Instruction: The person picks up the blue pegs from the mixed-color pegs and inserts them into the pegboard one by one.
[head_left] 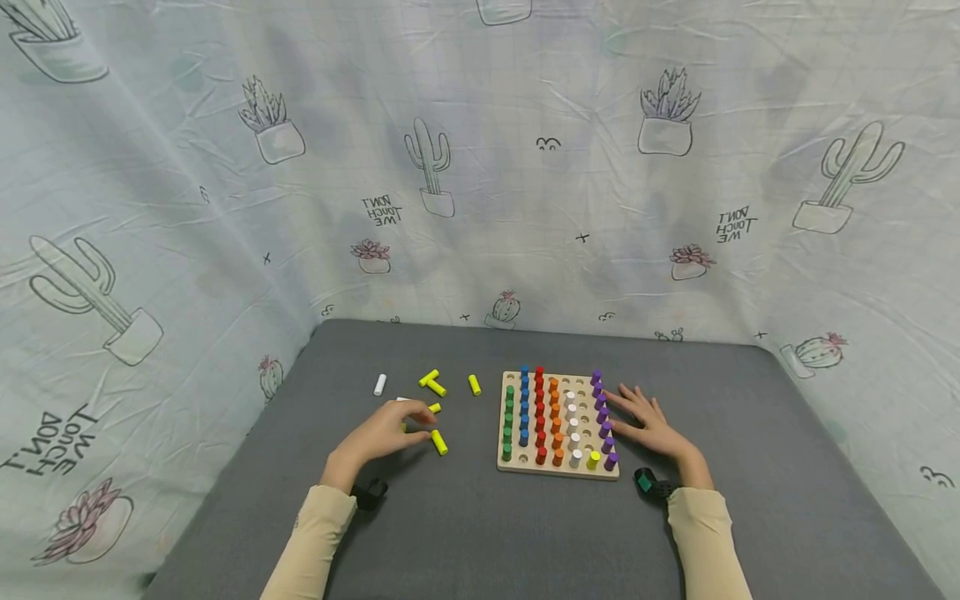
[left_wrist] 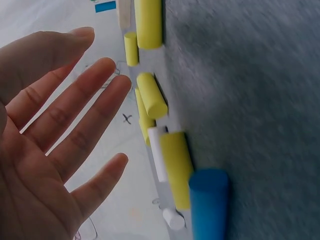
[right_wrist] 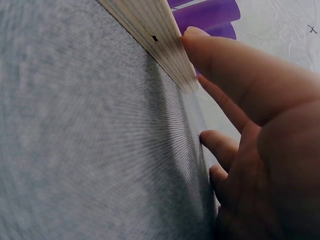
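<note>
My left hand (head_left: 386, 432) hovers over the loose pegs left of the pegboard, thumb close to a yellow peg (head_left: 438, 442). Its fingers are spread with nothing between them in the left wrist view. Below it there lie more yellow pegs (left_wrist: 176, 170), a white peg (left_wrist: 158, 152) and a blue peg (left_wrist: 209, 205), which the hand hides in the head view. My right hand (head_left: 651, 427) rests at the right edge of the wooden pegboard (head_left: 555, 473), fingers extended, thumb against its side by the purple pegs (right_wrist: 207, 20).
Columns of green pegs (head_left: 507, 421), blue, red (head_left: 540, 421), orange, white and purple stand in the board; one yellow peg (head_left: 593, 460) stands at the front beside bare holes. Another white peg (head_left: 380, 384) lies farther left on the grey table (head_left: 480, 533). A patterned cloth (head_left: 480, 183) hangs behind.
</note>
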